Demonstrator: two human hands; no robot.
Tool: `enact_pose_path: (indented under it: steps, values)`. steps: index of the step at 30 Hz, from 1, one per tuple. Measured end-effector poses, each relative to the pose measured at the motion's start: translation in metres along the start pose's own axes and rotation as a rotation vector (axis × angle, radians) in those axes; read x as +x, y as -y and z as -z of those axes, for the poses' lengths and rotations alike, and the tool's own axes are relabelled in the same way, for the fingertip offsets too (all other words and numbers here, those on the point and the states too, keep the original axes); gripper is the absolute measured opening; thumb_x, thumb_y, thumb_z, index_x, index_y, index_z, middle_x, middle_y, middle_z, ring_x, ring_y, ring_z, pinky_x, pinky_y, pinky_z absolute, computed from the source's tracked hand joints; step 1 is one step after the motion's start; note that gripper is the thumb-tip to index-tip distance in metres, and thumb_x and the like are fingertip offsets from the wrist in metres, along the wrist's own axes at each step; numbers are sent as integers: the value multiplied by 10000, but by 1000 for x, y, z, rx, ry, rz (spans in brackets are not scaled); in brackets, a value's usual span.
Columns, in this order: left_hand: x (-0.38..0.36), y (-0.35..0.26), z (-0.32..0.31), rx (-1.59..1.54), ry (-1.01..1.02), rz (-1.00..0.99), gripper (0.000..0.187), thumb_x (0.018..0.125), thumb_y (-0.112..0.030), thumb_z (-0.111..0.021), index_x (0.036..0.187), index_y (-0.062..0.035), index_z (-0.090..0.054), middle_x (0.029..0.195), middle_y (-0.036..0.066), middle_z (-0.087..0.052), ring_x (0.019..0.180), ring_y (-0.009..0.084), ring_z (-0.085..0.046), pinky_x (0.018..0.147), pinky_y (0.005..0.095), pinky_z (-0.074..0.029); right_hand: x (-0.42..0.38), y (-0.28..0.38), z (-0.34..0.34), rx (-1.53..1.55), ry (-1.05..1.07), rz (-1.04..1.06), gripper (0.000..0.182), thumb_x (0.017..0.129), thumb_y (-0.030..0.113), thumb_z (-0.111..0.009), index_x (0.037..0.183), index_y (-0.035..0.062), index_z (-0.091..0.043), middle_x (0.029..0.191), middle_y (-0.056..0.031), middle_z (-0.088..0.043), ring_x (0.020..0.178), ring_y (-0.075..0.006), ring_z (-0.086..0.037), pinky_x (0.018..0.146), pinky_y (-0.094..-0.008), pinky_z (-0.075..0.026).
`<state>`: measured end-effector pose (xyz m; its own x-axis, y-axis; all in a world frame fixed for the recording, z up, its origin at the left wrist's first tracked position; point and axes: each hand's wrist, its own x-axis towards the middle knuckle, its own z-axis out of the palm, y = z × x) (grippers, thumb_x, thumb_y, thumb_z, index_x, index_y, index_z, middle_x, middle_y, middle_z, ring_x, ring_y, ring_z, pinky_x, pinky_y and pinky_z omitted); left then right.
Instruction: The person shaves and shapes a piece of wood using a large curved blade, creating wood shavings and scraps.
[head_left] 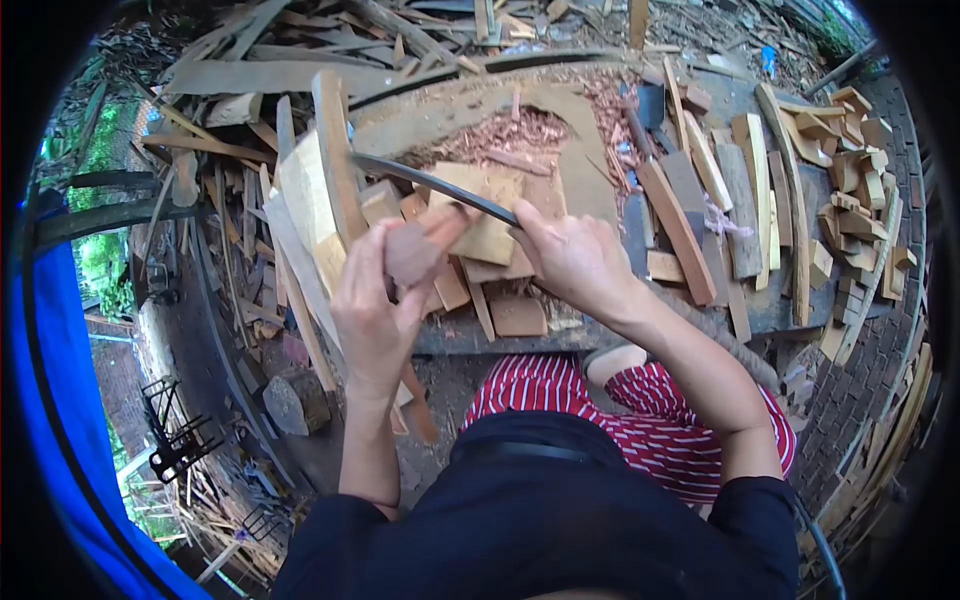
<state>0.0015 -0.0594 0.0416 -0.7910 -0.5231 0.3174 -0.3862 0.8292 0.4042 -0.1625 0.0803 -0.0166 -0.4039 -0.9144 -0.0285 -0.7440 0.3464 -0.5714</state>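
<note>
My left hand (372, 290) is closed around a small reddish-brown wood block (412, 252), its fingers wrapped along the side. My right hand (570, 250) grips the near end of a long, narrow, dark metal blade (430, 183). The blade slants up and left, above the wood block, and its far end overlaps an upright wooden post (338, 150). My right hand hides the grip. Beneath both hands lie a pale flat wood board (485, 195) and several loose blocks, including a brown block (520, 317) at the bench's front edge.
Reddish shavings (500, 135) cover the bench behind the board. To the right lie a long reddish wood bar (675, 230), several strips and a pile of cut pieces (855, 200). A rough brown pole (715, 345) runs under my right forearm. Scrap wood surrounds the bench; a blue tarp (65, 400) hangs left.
</note>
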Motion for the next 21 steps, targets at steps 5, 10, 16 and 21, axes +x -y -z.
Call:
enact_pose_path:
  steps: [5, 10, 16, 21]
  values:
    - [0, 7, 2, -18, -20, 116, 528, 727, -92, -809, 1184, 44, -581, 1016, 177, -661, 861, 242, -688, 747, 338, -545, -2, 23, 9, 195, -135, 80, 189, 953, 232, -506, 1033, 60, -510, 621, -173, -614, 578, -403, -614, 508, -510, -475]
    - [-1, 18, 0, -83, -88, 163, 560, 717, -153, -827, 1179, 40, -576, 1018, 185, -666, 902, 288, -680, 762, 363, -540, 8, -14, -38, 95, -49, -47, 206, 943, 243, -524, 1041, 63, -509, 606, -183, -607, 569, -402, -614, 494, -511, -469]
    - [-1, 11, 0, -79, -72, 226, 562, 717, -148, -825, 1177, 53, -572, 1033, 203, -662, 908, 305, -682, 775, 357, -540, 2, 17, -10, 139, -26, 9, 235, 939, 238, -525, 1101, 67, -520, 589, -183, -601, 577, -394, -625, 500, -515, -474]
    - [0, 17, -1, 22, -99, 55, 546, 740, -126, -820, 1193, 60, -577, 967, 140, -672, 862, 195, -669, 736, 310, -566, 8, -38, -55, -8, 16, -111, 171, 933, 215, -516, 1005, 60, -506, 588, -185, -603, 582, -372, -638, 501, -507, -484]
